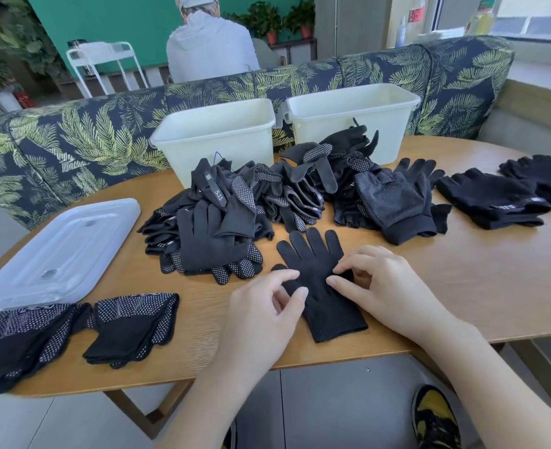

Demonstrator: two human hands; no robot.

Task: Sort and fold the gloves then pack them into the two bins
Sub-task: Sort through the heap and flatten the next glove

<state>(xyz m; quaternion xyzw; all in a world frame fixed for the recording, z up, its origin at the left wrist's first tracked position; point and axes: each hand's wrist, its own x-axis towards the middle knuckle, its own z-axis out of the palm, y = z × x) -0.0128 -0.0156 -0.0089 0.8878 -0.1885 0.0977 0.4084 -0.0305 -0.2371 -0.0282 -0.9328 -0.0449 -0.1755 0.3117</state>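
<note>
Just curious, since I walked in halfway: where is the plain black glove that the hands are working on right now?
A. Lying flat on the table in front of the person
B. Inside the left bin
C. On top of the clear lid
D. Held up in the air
A: the plain black glove lies flat on the wooden table, fingers pointing away, with the left hand and right hand touching it.

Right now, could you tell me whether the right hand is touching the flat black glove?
Touching. In the head view, the right hand has its fingertips lying on the palm of the flat black glove, with no gap visible.
</note>
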